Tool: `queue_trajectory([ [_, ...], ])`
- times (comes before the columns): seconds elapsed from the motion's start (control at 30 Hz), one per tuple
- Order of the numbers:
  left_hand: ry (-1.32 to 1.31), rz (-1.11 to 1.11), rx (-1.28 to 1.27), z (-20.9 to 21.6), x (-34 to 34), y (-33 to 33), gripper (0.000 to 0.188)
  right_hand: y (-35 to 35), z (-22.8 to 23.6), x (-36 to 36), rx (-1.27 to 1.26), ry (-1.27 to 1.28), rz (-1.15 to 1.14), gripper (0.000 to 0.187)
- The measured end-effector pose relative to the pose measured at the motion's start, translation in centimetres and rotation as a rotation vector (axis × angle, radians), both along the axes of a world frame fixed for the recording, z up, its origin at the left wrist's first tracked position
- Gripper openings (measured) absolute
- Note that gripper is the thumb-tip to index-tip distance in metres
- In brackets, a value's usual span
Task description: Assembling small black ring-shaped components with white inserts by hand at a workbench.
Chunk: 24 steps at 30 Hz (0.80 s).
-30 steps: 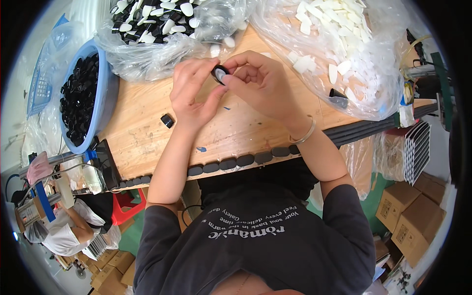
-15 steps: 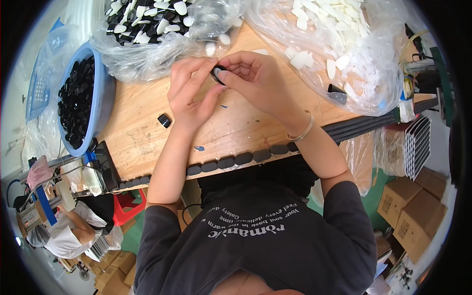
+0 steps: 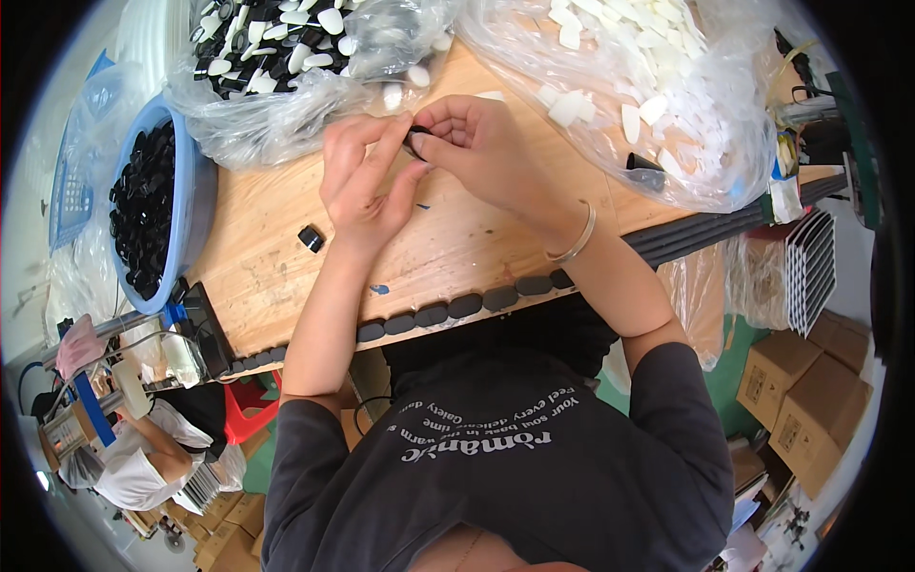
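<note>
Between my two hands, above the wooden table (image 3: 257,205), is a small rounded black plastic piece (image 3: 416,140). My right hand (image 3: 477,143) pinches it between thumb and curled fingers. My left hand (image 3: 367,176) is closed round its other side, with fingertips and thumb at its edge. Much of the piece is hidden by the fingers. Left of my left forearm, a separate small black plastic piece (image 3: 311,238) lies on the table.
A blue basin (image 3: 198,191) of black pieces stands at the left. Clear plastic bags hold black and white pieces (image 3: 272,48) at the far left and white pieces (image 3: 658,57) at the far right. Dark padding (image 3: 465,306) lines the near edge. A person (image 3: 143,467) sits at lower left.
The held black piece has turned so that less of its grey face shows. Both hands stay together around it. The whole view has shifted slightly.
</note>
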<state>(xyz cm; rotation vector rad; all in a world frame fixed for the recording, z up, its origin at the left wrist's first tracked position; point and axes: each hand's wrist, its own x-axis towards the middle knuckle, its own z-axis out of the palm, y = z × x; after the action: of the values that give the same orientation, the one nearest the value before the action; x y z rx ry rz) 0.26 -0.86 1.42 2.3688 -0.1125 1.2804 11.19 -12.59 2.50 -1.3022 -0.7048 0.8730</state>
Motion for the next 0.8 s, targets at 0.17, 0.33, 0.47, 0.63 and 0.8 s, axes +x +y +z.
queue_trajectory([
  [0.17,0.009,0.016,0.005,-0.2,0.1,0.0,0.049,0.2,-0.3,0.3,-0.043,0.008,0.011,0.019],
  [0.33,0.005,0.029,0.023,0.1,0.3,0.2,0.049,0.1,0.1,0.7,0.052,0.097,0.027,0.021],
  [0.47,0.007,0.107,-0.11,0.0,-0.3,0.8,0.046,0.0,1.4,2.9,-0.005,-0.089,0.076,0.019],
  [0.63,0.005,0.082,-0.246,0.1,-0.7,0.8,0.045,2.1,1.1,12.5,-0.34,-0.967,-0.428,0.019],
  [0.8,0.009,0.028,-0.254,-0.3,-0.5,1.2,0.045,6.0,-1.9,18.5,-0.474,-1.252,-0.511,0.019],
])
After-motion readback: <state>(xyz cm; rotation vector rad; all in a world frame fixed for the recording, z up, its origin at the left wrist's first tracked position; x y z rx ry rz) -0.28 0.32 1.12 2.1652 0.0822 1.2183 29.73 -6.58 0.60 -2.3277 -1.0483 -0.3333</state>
